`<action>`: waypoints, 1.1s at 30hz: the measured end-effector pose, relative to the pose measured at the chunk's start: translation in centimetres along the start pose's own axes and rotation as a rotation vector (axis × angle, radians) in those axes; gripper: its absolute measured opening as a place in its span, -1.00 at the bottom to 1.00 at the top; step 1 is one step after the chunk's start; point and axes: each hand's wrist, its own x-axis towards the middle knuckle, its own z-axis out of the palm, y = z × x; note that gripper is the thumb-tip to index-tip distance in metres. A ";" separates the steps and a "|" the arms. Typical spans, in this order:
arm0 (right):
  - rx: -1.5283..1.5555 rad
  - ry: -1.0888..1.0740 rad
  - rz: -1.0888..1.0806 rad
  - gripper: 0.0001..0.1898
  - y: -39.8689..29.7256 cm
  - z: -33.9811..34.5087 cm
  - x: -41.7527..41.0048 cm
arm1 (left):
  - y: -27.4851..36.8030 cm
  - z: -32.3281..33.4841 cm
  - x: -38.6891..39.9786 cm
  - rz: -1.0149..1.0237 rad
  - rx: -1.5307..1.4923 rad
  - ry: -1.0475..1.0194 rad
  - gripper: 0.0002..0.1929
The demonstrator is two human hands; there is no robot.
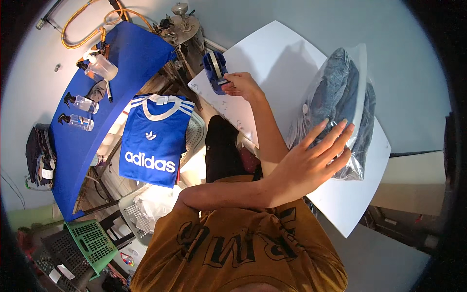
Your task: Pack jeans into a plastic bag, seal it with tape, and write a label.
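My left hand reaches across my body to the right. Its fingers are spread over a clear plastic bag containing folded blue denim clothing, with a pale stiff board or edge alongside. Whether the palm presses on the bag is hidden. Farther forward, my right hand is at the cutter end of a blue tape dispenser. Its thumb and forefinger pinch the end of the tape. The left hand covers part of my right forearm. Both bag and dispenser rest on a white tabletop.
To the left, a folded blue Adidas shirt lies over a plastic basket. Several spray bottles and a marker stand or lie on a blue board. A green crate sits at lower left; a metal steam boiler stands behind.
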 end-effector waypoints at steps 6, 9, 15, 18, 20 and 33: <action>-0.202 -0.036 0.091 -0.71 -1.3 -1.3 1.3 | 0.2 0.0 0.3 0.022 0.116 -0.016 -0.72; -0.184 -0.053 0.005 -0.72 -0.2 -1.0 3.0 | -0.1 -0.2 -0.1 -0.009 0.094 -0.031 -0.72; -0.139 -0.009 -0.173 -0.73 2.5 0.3 5.6 | 0.5 0.1 0.1 -0.008 0.075 -0.048 -0.72; -0.102 0.000 -0.166 -0.74 2.4 -1.3 4.9 | 0.6 0.4 0.2 -0.006 0.064 -0.050 -0.72; -0.061 -0.064 -0.092 -0.75 1.1 0.2 2.4 | 0.1 -0.1 -0.1 -0.031 0.087 -0.068 -0.71; -0.018 0.112 -0.179 -0.80 6.8 -0.1 -1.3 | 0.4 0.6 -0.3 -0.032 0.137 -0.072 -0.72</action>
